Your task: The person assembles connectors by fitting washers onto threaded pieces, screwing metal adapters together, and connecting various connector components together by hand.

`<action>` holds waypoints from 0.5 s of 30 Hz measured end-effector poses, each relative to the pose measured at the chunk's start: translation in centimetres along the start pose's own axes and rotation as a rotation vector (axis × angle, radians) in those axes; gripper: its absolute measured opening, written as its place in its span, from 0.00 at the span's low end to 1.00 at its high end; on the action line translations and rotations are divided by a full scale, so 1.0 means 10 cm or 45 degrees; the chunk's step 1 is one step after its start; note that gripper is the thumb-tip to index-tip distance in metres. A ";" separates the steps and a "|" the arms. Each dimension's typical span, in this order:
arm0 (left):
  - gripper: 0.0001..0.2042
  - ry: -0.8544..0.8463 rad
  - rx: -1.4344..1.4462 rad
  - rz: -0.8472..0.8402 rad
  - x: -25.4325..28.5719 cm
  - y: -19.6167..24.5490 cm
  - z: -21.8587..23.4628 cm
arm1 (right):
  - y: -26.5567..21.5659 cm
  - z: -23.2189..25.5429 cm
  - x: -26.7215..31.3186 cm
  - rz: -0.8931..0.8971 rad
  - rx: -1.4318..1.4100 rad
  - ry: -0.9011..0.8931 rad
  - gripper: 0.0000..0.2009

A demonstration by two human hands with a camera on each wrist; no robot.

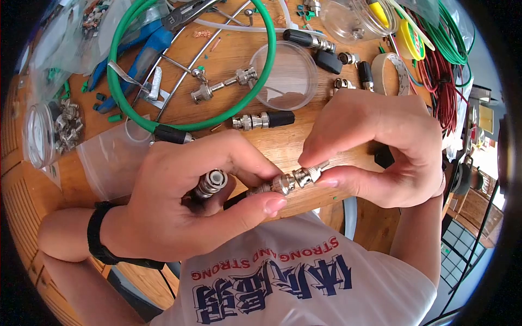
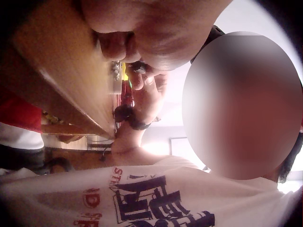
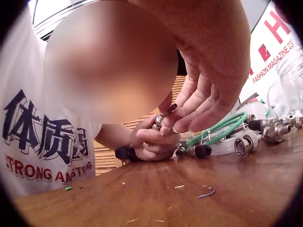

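In the head view, my left hand point(image 1: 163, 195) holds a silver BNC connector point(image 1: 283, 184) between thumb and forefinger. A second BNC connector point(image 1: 212, 183) sits in the same palm, its round open end facing up. My right hand point(image 1: 391, 141) pinches a silver BNC connector piece point(image 1: 308, 175) by its narrow end, thumb and forefinger on either side. This piece lines up end to end with the left hand's connector. The right wrist view shows both hands close together above the table, the metal parts point(image 3: 158, 122) between their fingertips. Curled fingers partly hide the left connector's rear.
On the wooden table lie a green cable loop point(image 1: 272, 32), blue-handled pliers point(image 1: 147, 49), a clear round lid point(image 1: 291, 81) and a BNC connector with a black boot point(image 1: 263, 120). A clear jar point(image 1: 35, 136) with connectors stands left; a tape roll point(image 1: 403, 73) and red wires point(image 1: 446, 103) lie right.
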State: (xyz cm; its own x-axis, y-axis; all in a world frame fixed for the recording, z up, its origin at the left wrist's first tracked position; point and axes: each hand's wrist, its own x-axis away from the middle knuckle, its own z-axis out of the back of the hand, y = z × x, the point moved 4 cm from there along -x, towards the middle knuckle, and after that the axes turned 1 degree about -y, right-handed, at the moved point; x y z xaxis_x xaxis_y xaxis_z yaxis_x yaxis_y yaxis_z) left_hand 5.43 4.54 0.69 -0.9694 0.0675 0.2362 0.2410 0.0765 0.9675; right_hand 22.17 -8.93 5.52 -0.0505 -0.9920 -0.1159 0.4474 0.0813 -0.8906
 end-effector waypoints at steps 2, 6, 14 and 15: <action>0.09 0.010 -0.028 -0.022 -0.01 0.01 0.00 | 0.00 -0.01 0.01 0.017 0.031 -0.007 0.10; 0.08 0.015 -0.100 -0.090 -0.02 0.04 0.01 | 0.00 -0.02 0.01 0.053 0.093 -0.026 0.10; 0.07 0.039 -0.021 -0.087 -0.02 0.01 -0.02 | -0.01 -0.04 -0.01 0.168 0.140 -0.082 0.07; 0.07 0.040 -0.015 -0.084 -0.02 0.00 -0.02 | 0.00 -0.06 -0.01 0.205 0.156 -0.085 0.07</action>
State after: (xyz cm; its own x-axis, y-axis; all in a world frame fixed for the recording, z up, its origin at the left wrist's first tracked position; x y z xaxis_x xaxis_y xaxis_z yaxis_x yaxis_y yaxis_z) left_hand 5.62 4.37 0.66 -0.9842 0.0315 0.1742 0.1760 0.0679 0.9820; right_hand 21.69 -8.81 5.27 0.0881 -0.9717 -0.2191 0.5506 0.2308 -0.8022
